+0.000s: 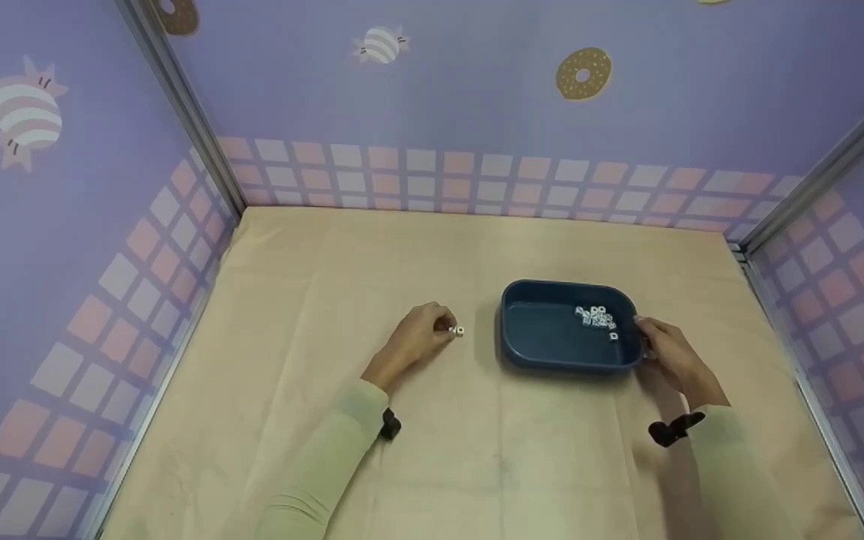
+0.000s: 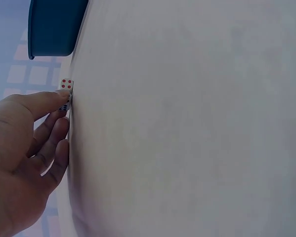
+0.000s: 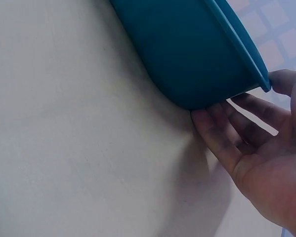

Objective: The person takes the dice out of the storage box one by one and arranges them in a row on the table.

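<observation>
Over the cloth left of the tray, my left hand (image 1: 415,335) pinches dice between thumb and fingertips. Two white dice show there in the left wrist view: a die with red pips (image 2: 66,84) at the front, and a die with dark pips (image 2: 64,105) partly covered by the thumb. A deep blue rectangular tray (image 1: 552,334) stands to the right. Several white dice (image 1: 597,317) lie inside it, clustered toward its right end. My right hand (image 1: 673,354) grips that end, with the thumb at the rim and the fingers against the outer wall and underside (image 3: 190,101).
A beige cloth (image 1: 402,255) with creases covers the table. Purple patterned panels (image 1: 477,90) rise at the back and both sides, joined by metal posts (image 1: 199,127). A black strap (image 1: 676,430) sits on the right wrist, another strap (image 1: 390,425) on the left.
</observation>
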`<action>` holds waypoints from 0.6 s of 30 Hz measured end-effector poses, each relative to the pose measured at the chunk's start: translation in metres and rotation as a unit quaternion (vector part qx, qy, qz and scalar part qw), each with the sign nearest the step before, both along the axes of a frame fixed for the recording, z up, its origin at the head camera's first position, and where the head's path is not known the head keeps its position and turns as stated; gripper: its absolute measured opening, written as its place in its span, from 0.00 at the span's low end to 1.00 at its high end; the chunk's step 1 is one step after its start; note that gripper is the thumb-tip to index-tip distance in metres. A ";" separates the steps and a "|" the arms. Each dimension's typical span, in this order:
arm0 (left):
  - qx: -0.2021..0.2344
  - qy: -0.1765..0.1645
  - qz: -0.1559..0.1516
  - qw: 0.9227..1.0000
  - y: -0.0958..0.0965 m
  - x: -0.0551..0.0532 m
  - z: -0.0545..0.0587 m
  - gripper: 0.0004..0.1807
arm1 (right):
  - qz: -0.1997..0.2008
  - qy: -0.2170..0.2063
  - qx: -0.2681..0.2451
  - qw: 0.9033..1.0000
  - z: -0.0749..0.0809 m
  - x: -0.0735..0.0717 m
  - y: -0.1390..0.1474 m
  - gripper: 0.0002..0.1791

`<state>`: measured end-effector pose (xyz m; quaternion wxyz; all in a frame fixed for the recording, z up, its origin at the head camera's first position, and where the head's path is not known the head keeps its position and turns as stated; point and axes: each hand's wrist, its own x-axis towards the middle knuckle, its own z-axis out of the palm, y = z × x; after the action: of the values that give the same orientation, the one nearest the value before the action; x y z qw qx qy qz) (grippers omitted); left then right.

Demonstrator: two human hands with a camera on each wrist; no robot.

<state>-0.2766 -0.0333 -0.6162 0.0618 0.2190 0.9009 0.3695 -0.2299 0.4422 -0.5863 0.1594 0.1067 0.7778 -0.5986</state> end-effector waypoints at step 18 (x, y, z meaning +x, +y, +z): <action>0.000 0.036 -0.033 0.999 0.005 -0.007 -0.003 0.07 | -0.011 -0.007 0.011 1.000 -0.002 -0.001 -0.008 0.39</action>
<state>-0.2831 -0.0283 -0.6188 0.0412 0.2622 0.8948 0.3591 -0.2309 0.4346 -0.5884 0.1568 0.1211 0.7821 -0.5909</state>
